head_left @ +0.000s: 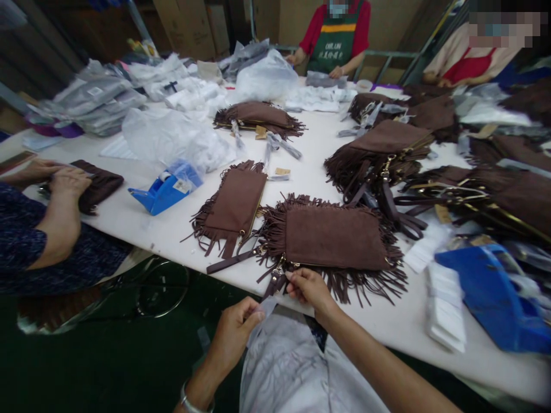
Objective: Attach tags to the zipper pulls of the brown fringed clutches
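A brown fringed clutch bag lies flat at the near table edge, its gold zipper side facing me. From its near left corner a brown wrist strap with a metal clasp hangs toward the edge. My right hand is closed in a pinch on the strap just below the zipper. Left of it, my left hand pinches a small translucent plastic piece between thumb and fingers, close to the strap's lower end. A smaller fringed pouch lies beside the bag, its strap pointing at me.
Blue tape dispensers stand at left and near right, the latter by folded white papers. More fringed bags pile up at right. Plastic wrapping heaps at the back. A co-worker's hands hold a brown pouch at left; two people stand opposite.
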`<state>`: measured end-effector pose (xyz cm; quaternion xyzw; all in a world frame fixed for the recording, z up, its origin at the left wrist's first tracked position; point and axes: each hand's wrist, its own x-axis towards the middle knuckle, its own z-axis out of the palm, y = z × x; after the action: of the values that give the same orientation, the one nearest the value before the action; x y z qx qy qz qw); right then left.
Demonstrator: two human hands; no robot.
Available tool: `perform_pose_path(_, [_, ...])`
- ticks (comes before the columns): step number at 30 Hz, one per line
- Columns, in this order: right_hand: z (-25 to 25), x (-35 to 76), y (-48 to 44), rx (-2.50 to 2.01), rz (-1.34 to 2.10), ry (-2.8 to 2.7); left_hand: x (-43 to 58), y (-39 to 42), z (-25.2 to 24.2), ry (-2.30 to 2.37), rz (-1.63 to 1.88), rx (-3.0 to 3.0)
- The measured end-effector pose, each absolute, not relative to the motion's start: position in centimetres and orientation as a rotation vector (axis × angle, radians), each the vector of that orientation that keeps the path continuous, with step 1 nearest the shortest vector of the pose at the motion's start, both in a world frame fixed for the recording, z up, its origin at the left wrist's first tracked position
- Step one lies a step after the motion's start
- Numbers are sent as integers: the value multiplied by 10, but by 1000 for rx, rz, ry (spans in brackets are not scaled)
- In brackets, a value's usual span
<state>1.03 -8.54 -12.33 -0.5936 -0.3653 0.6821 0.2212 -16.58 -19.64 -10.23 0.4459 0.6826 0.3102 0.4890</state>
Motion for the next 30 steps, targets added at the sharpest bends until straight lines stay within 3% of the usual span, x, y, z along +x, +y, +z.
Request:
perform_pose_path(10, [-135,-2,-84,-1690,1874,-1067,-158,-189,-96,1640,739,1122])
perform_pose_path(19, [-117,17,-89,-1360,2095,-748,-167,-192,-98,1638,727,1065])
perform_pose_path(30, [-113,15,-91,-1362,2075,-776,-161,-186,-96,1632,773,1046])
